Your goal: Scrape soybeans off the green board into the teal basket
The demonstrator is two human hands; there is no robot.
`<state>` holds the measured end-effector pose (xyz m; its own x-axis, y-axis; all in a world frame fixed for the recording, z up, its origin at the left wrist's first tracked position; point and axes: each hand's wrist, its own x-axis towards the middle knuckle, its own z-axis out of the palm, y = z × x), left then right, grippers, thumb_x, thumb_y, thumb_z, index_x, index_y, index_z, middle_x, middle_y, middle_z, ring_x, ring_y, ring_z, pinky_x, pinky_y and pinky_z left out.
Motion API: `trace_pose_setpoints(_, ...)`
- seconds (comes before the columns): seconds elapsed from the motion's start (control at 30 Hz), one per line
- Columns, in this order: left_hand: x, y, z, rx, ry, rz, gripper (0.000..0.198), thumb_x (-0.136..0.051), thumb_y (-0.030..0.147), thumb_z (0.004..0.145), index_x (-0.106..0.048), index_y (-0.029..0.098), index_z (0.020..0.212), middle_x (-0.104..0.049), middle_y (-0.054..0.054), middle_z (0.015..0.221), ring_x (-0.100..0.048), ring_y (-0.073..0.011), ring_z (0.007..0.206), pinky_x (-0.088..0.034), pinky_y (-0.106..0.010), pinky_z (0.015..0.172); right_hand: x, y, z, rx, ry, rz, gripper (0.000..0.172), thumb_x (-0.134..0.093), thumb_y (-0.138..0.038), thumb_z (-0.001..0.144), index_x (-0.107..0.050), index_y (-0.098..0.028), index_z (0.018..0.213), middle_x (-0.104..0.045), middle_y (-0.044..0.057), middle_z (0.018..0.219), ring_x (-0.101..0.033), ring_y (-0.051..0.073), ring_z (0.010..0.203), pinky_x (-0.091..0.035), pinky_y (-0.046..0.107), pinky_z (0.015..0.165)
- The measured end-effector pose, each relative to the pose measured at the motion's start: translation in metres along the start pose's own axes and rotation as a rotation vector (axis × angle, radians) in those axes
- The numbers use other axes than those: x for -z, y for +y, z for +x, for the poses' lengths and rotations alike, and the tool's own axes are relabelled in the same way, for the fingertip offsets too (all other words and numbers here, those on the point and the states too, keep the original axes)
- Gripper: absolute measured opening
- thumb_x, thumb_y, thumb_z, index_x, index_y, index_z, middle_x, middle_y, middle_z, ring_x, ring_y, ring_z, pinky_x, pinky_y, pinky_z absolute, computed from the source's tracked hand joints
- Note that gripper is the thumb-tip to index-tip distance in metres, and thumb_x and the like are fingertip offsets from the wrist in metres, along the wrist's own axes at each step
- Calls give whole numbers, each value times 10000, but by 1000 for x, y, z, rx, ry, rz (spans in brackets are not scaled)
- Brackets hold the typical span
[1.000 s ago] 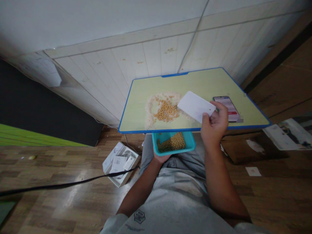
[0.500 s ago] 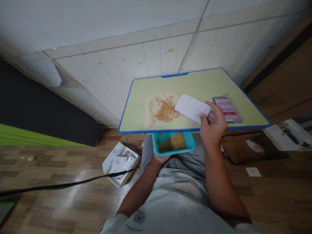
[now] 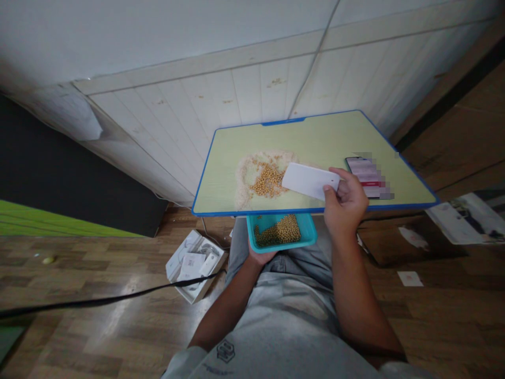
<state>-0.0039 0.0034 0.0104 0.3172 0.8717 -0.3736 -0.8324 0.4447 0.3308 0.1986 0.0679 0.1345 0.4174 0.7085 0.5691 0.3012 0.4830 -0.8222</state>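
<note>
My right hand [image 3: 345,200] pinches a flat white plastic scraper [image 3: 307,180] by its right end, above the yellow-green tabletop [image 3: 323,134]. The scraper's far edge is at the right side of a heap of soybeans [image 3: 267,180]. Pale grains like rice [image 3: 242,181] curve around the left and back of the heap. Below the table's front edge, my left hand [image 3: 262,256] holds a turquoise plastic basket [image 3: 310,231] from underneath, its fingers mostly hidden. Inside the basket lie soybeans [image 3: 288,229] on the right and small green beans [image 3: 266,237] on the left.
A phone [image 3: 365,176] lies on the table's right side. On the floor to the left sits an open white box [image 3: 195,266] with papers, and a black strap [image 3: 118,297] crosses in front of it. Cardboard [image 3: 406,242] stands at the right. The wall borders the table's back.
My right hand has turned the white scraper slightly, so its far end is lower and nearer to me, beside the soybeans. The basket and my left hand have stayed in place.
</note>
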Motion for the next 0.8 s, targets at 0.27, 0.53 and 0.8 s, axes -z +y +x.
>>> trace_pose_setpoints(0.27,4,0,0,5,17,-13,727,-532,730,1118,-685,282,1670,-638,-102,1841,-328,-445,1856,-263,-696,1520,0,-2,1,-24,-8,33,371,-736,-285,947,-799,-233,1308,-835,110,1185,-810,286,1006,-711,433,885)
trace_pose_setpoints(0.53,0,-1,-1,-21,-5,32,797,-361,740,1165,-620,263,1748,-616,-90,1862,-343,-447,1850,-239,-764,1502,-1,-3,4,27,48,52,390,-727,-239,856,-835,-239,1232,-840,74,1142,-787,265,958,-672,398,821)
trace_pose_setpoints(0.8,4,-2,0,-21,33,28,782,-327,720,1179,-679,257,1701,-666,-91,1816,-363,-442,1844,-235,-764,1501,-1,-3,3,31,19,47,406,-704,-226,859,-837,-241,1242,-849,70,1138,-784,257,929,-643,377,759)
